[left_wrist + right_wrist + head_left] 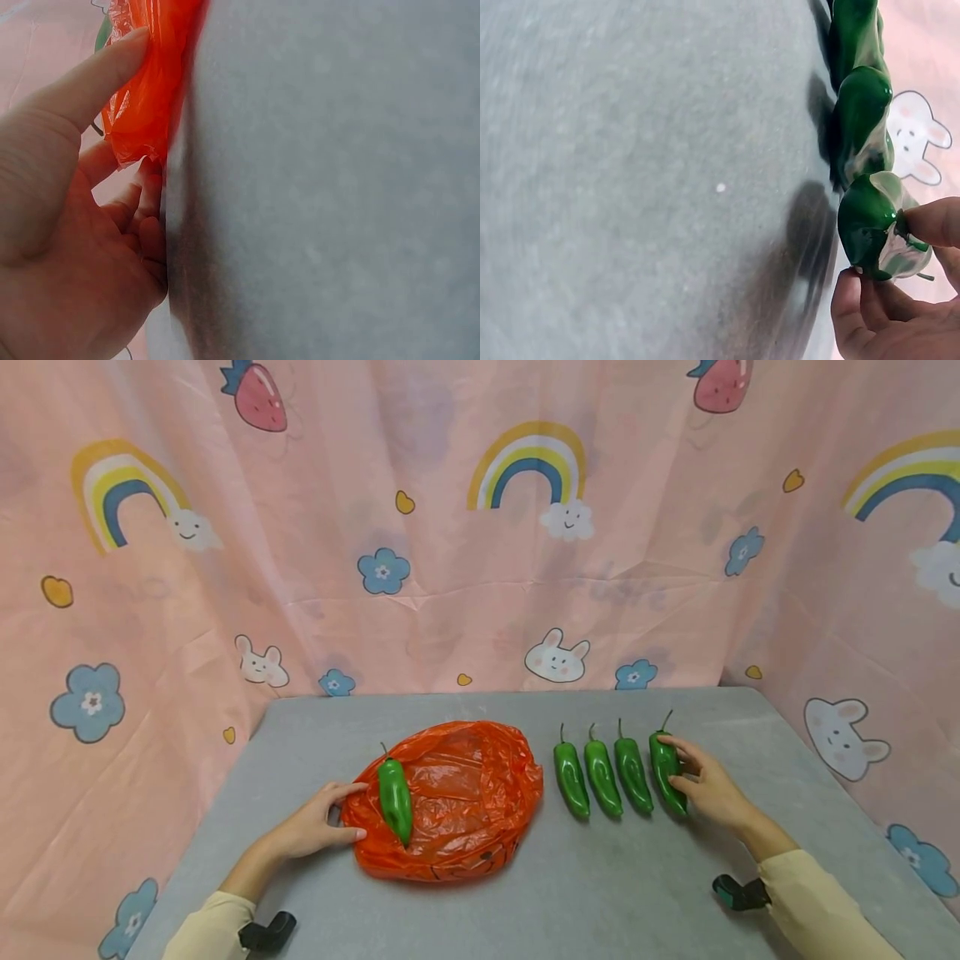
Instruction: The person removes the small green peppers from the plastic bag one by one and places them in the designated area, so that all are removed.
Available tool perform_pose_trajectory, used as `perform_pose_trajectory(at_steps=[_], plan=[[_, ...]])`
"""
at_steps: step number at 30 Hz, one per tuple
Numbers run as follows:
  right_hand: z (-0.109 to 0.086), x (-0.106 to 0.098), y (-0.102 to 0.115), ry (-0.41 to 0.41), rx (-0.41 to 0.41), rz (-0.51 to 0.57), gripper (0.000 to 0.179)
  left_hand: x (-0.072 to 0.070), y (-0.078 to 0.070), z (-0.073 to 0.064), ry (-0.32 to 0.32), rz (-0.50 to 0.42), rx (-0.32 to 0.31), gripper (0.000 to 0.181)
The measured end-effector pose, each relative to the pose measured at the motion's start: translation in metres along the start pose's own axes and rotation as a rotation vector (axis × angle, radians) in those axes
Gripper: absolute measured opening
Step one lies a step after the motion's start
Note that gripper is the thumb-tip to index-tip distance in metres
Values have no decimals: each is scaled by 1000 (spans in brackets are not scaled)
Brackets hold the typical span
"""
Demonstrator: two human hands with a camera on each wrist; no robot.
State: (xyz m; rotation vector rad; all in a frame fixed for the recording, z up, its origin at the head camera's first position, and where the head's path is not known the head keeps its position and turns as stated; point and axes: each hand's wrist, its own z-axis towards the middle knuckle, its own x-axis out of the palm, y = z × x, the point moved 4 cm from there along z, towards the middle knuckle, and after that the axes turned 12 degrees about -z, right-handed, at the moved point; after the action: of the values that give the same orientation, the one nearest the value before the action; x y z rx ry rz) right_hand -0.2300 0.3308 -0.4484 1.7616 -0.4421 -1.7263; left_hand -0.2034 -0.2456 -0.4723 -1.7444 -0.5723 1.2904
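Note:
A crumpled red plastic bag (468, 793) lies spread on the table, with one green chili pepper (395, 802) on its left part. My left hand (322, 820) holds the bag's left edge; in the left wrist view, the thumb (112, 67) lies along the red plastic and the other fingers are partly hidden behind it. To the right of the bag, several green peppers (603, 777) stand in a row, stems pointing away. My right hand (708, 785) grips the rightmost pepper (663, 768) between thumb and fingers. The right wrist view shows that pepper (866, 217) end-on.
Everything lies on a grey table (600, 893). A pink curtain (450, 635) with rainbows, rabbits and flowers hangs behind it and along both sides. Black devices (738, 893) are worn at both wrists, over cream sleeves.

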Motion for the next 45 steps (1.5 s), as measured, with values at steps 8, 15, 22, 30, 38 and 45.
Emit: perform_pose_trajectory(at_steps=[8, 15, 22, 30, 38, 45], plan=[[0, 2, -3, 11, 18, -37, 61, 0, -1, -1, 5, -2, -17, 72], [2, 3, -6, 24, 23, -63, 61, 0, -1, 0, 9, -9, -17, 72], [4, 4, -8, 31, 27, -75, 60, 0, -1, 0, 14, -13, -17, 72], [6, 5, -10, 29, 20, -85, 60, 0, 2, 0, 8, -2, -27, 73], [9, 6, -13, 40, 3, -88, 60, 0, 2, 0, 12, -8, -22, 73], [12, 6, -14, 78, 20, -58, 55, 1, 0, 0, 8, -15, -19, 72]])
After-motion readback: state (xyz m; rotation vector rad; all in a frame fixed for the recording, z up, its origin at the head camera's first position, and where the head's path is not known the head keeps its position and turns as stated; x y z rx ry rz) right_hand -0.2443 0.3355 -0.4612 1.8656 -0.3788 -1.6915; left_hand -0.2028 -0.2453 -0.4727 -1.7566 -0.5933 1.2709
